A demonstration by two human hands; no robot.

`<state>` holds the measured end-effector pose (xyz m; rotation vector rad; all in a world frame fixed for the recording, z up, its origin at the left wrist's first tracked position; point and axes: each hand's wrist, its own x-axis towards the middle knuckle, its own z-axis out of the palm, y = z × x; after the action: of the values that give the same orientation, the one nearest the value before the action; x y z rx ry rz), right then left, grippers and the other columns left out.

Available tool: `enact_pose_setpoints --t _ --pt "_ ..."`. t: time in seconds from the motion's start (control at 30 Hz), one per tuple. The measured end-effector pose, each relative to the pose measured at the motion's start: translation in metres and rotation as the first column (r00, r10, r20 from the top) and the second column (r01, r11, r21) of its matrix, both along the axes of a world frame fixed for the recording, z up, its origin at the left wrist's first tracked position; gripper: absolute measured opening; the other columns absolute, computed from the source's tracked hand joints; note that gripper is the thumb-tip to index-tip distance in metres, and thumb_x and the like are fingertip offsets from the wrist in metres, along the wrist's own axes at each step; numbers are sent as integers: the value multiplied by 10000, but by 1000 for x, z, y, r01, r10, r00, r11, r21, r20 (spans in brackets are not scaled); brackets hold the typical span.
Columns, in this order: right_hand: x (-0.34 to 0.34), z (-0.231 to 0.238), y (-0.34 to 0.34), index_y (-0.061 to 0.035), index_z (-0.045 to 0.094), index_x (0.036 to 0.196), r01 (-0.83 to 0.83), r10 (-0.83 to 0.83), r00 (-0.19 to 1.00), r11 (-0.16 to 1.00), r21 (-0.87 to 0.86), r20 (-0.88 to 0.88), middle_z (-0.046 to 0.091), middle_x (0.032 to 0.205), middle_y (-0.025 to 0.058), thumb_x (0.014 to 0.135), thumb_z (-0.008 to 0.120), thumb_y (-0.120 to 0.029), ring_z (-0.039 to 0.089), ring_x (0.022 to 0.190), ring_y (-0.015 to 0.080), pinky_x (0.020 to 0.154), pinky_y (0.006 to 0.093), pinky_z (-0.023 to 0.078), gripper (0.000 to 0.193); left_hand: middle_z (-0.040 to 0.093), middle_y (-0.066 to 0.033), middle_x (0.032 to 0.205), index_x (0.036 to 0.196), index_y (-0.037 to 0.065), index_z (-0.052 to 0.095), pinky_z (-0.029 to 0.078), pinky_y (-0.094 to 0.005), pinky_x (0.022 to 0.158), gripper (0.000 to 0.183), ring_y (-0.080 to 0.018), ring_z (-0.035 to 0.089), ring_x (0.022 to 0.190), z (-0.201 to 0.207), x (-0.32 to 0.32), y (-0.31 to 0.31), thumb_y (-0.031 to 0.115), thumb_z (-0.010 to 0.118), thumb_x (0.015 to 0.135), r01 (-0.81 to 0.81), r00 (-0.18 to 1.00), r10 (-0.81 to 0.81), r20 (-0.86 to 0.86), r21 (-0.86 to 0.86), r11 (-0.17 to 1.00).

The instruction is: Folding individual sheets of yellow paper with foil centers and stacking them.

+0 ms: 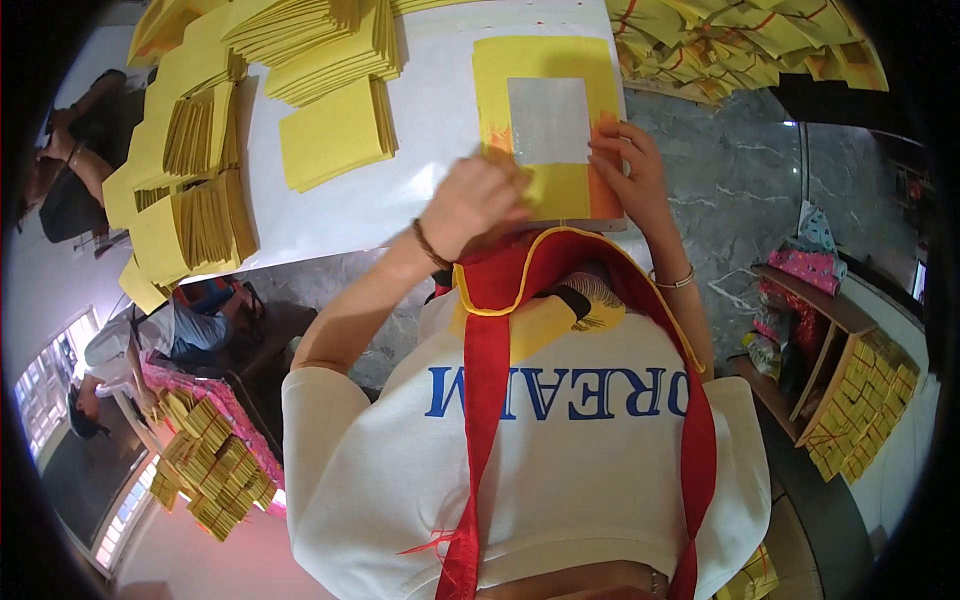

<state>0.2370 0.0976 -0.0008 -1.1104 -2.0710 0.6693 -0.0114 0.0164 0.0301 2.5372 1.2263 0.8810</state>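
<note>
A yellow paper sheet with orange patches (555,190) and a pale grey rectangle (550,120) in its middle lies on the white table near its right end. My left hand (478,208) is over the sheet's near left corner, fingers curled in and slightly blurred; what they pinch, if anything, is hidden. At the sheet's right edge is my right hand (640,178), its fingers apart and the tips touching the paper beside the grey rectangle. A small stack of folded yellow papers (338,135) sits to the left of the sheet.
More yellow paper stacks (195,130) cover the table's (430,60) left end. Bundles with red ties (740,40) lie at the far right. A wooden shelf unit (815,350) stands at right. Another person (190,330) sits at left by piled yellow bundles (215,460).
</note>
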Motion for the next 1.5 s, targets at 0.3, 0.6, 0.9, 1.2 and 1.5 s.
enact_pose_setpoints --t 0.3,0.6,0.9,1.2,1.5 --pt "10 -17 -1 -16 663 910 -99 -70 930 898 -429 -360 566 1151 55 863 594 -158 545 1031 181 882 296 421 165 584 -100 805 926 36 637 467 -323 683 157 -260 566 809 3 17 9 92 643 779 63 977 -2 211 -282 957" --pt "8 -16 -1 29 639 956 -152 -165 871 806 -572 -463 542 1207 52 936 488 -248 508 1050 132 878 257 408 316 627 -126 696 837 22 645 483 -332 570 138 -276 607 603 6 22 13 153 624 800 -99 928 310 206 -666 739" --pt "11 -20 1 11 668 823 -136 -161 888 803 -580 -430 539 1216 66 927 498 -242 494 1091 156 918 281 388 322 626 -46 660 858 -3 660 439 -238 547 156 -66 534 584 11 22 21 143 634 811 -108 925 345 157 -765 636" --pt "20 -21 2 -22 642 1018 -241 -55 886 794 -558 -461 529 1242 69 949 441 -323 473 1129 173 972 284 350 368 589 -11 645 823 -1 659 407 -232 538 143 -56 496 589 5 18 26 137 628 810 -38 908 361 215 -814 580" --pt "20 -19 4 -27 562 1177 -230 -39 891 819 -526 -451 524 1252 78 980 360 -364 460 1149 174 1004 301 326 440 566 1 628 793 -3 647 396 -232 528 162 -51 479 582 7 13 34 157 624 806 -18 945 285 162 -843 537"
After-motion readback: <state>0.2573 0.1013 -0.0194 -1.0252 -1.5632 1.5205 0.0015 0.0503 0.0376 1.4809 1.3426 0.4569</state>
